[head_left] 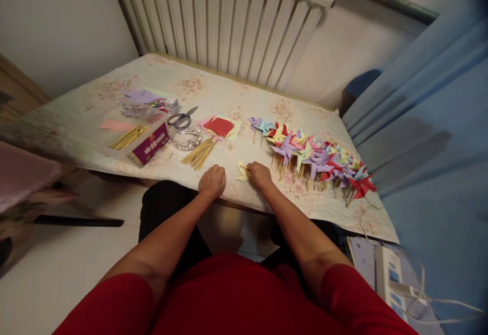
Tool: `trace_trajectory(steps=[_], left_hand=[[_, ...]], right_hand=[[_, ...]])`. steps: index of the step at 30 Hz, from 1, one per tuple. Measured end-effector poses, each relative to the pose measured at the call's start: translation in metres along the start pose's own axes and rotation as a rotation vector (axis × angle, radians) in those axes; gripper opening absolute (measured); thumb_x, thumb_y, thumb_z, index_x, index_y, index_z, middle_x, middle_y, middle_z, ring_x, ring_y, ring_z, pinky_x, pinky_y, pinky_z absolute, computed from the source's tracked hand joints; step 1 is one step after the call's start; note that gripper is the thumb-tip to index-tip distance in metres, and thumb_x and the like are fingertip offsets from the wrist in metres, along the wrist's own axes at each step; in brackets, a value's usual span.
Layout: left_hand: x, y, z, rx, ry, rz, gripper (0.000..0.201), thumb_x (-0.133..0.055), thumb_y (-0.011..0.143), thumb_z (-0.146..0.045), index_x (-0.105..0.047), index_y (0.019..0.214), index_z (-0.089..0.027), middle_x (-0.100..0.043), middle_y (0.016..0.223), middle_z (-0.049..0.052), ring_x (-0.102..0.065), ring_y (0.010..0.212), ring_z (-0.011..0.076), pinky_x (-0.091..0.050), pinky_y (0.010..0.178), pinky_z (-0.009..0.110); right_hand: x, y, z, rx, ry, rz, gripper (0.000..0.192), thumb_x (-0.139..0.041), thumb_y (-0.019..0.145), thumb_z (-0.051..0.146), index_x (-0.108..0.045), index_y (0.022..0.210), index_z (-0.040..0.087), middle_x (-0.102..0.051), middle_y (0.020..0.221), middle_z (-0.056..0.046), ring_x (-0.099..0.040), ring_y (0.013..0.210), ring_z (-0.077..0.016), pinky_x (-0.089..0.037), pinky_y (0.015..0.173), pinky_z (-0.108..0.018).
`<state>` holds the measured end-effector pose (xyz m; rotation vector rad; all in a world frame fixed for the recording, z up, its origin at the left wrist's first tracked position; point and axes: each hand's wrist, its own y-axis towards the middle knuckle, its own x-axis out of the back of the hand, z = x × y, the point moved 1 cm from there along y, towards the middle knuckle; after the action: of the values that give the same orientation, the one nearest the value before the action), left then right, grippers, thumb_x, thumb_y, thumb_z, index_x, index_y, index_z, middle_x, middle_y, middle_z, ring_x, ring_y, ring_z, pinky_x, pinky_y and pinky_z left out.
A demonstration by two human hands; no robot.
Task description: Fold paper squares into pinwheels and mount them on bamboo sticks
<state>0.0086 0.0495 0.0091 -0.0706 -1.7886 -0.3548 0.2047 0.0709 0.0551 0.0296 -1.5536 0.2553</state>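
Observation:
My right hand (260,174) is closed at the table's front edge, with its fingertips pinching a small yellow paper pinwheel (241,174). To its left, my left hand (212,179) is curled into a fist on the edge; anything inside it is hidden. Just beyond the left fist lies a bundle of thin wooden sticks (200,154). Behind the sticks sits a stack of coloured paper squares (219,127), red on top. A round clear dish of small shiny pieces (186,139) stands left of the sticks, and dark-handled scissors (181,120) rest at its far side.
Many finished paper pinwheels (305,158) on sticks crowd the right side. At left, a plastic box with a purple label (151,146) stands by more sticks (128,137), a pink strip (116,124) and purple paper (141,96). A power strip (392,276) lies low right, near a blue curtain (438,172).

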Motion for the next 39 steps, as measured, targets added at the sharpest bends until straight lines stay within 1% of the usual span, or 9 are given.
trace_trajectory(steps=[5,10,16,21,23,26,31,35,39], left_hand=[[-0.002,0.0,0.001,-0.017,0.006,-0.019,0.027,-0.036,0.098,-0.023,-0.062,0.094,-0.018,-0.06,0.098,0.013,-0.055,0.095,0.0263,-0.039,0.08,0.038],[-0.005,0.0,0.005,-0.01,-0.074,-0.055,0.023,-0.04,0.097,-0.023,-0.062,0.091,-0.019,-0.06,0.097,0.013,-0.055,0.094,0.0263,-0.04,0.079,0.038],[-0.001,0.0,0.009,0.008,-0.389,-0.052,0.015,-0.05,0.09,-0.018,-0.064,0.094,-0.019,-0.061,0.094,0.008,-0.058,0.092,0.023,-0.045,0.083,0.036],[0.022,-0.005,-0.002,-0.154,-0.701,-0.113,0.046,-0.064,0.08,-0.018,-0.059,0.126,-0.018,-0.06,0.116,0.009,-0.058,0.104,0.0232,-0.047,0.097,0.04],[0.037,-0.008,-0.009,-0.236,-0.719,-0.163,0.053,-0.072,0.076,-0.022,-0.06,0.128,-0.02,-0.057,0.128,0.012,-0.051,0.122,0.0283,-0.04,0.108,0.047],[0.058,-0.01,-0.017,-0.336,-0.729,-0.141,0.047,-0.076,0.074,-0.023,-0.066,0.119,-0.022,-0.055,0.137,0.011,-0.046,0.129,0.0302,-0.035,0.112,0.05],[0.078,-0.013,-0.027,-0.437,-0.76,-0.11,0.024,-0.077,0.075,-0.029,-0.071,0.097,-0.02,-0.067,0.114,0.008,-0.053,0.115,0.0262,-0.037,0.105,0.044],[0.081,-0.017,-0.03,-0.412,-0.749,-0.049,0.014,-0.076,0.076,-0.028,-0.068,0.084,-0.02,-0.07,0.092,0.005,-0.056,0.098,0.0229,-0.04,0.094,0.039],[0.084,-0.021,-0.031,-0.379,-0.713,-0.018,0.011,-0.075,0.076,-0.025,-0.065,0.078,-0.02,-0.069,0.086,0.003,-0.056,0.093,0.0224,-0.039,0.087,0.037]], right_hand=[[0.003,0.0,0.001,-0.025,0.069,-0.048,0.028,-0.043,0.099,0.029,-0.069,0.105,0.02,-0.07,0.108,-0.01,-0.063,0.094,-0.0198,-0.038,0.072,-0.027],[0.017,-0.001,-0.003,-0.083,0.345,-0.098,0.023,-0.049,0.092,0.024,-0.07,0.085,0.017,-0.072,0.087,-0.007,-0.058,0.077,-0.017,-0.033,0.065,-0.026],[0.031,-0.016,-0.005,-0.046,0.557,-0.073,0.021,-0.051,0.084,0.024,-0.064,0.071,0.016,-0.06,0.067,0.001,-0.051,0.067,-0.0123,-0.033,0.061,-0.022],[0.036,-0.036,-0.002,0.052,1.007,0.068,0.014,-0.055,0.071,0.029,-0.06,0.068,0.016,-0.05,0.058,0.005,-0.04,0.055,-0.0087,-0.03,0.054,-0.021],[0.037,-0.044,0.001,0.074,1.153,0.17,0.013,-0.056,0.067,0.031,-0.057,0.067,0.017,-0.044,0.051,0.008,-0.032,0.048,-0.0071,-0.024,0.049,-0.021],[0.037,-0.054,0.008,0.09,1.33,0.296,0.016,-0.059,0.064,0.033,-0.053,0.065,0.019,-0.038,0.045,0.01,-0.025,0.042,-0.0056,-0.017,0.045,-0.021],[0.036,-0.065,0.018,0.088,1.491,0.406,0.028,-0.071,0.061,0.04,-0.053,0.065,0.019,-0.036,0.043,0.011,-0.023,0.04,-0.0043,-0.013,0.043,-0.021],[0.033,-0.07,0.023,0.089,1.535,0.435,0.03,-0.074,0.059,0.041,-0.055,0.065,0.018,-0.035,0.043,0.012,-0.021,0.04,-0.0039,-0.011,0.042,-0.021],[0.031,-0.073,0.026,0.113,1.546,0.453,0.03,-0.075,0.061,0.04,-0.056,0.064,0.017,-0.035,0.044,0.011,-0.021,0.041,-0.0038,-0.011,0.043,-0.021]])
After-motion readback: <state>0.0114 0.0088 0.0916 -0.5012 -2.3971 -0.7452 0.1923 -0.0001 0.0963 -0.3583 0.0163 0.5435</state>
